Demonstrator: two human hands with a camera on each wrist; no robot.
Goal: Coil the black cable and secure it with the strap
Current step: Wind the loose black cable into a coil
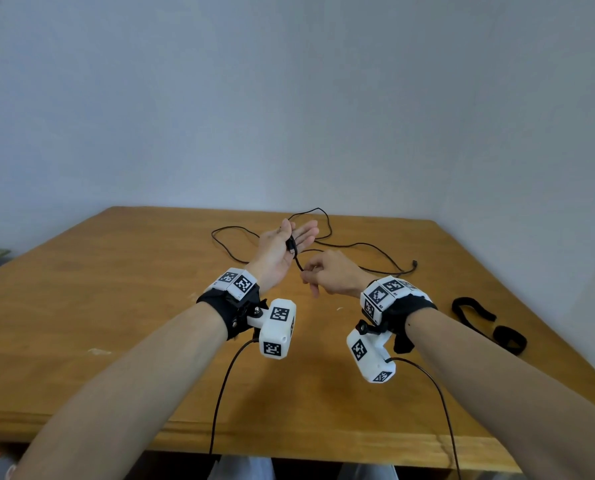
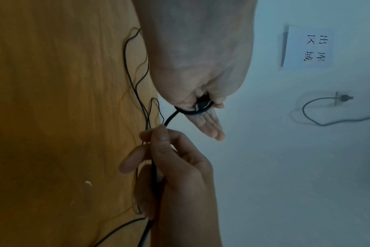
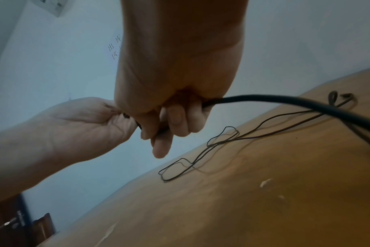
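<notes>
coiling just begun: my left hand (image 1: 282,249), fingers straight, thumb pins the black cable (image 1: 360,244) end; right hand (image 1: 327,273) pinches it; next, wrap loops before strap (image 1: 486,322).

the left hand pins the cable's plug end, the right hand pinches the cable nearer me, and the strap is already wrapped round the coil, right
Not quite: the strap lies loose on the table, right of the right hand, as the head view shows. The left hand does pin the plug end of the cable.

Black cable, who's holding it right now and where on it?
Both: the left hand pins the black cable near its plug end under the thumb; the right hand pinches it just below.
</notes>
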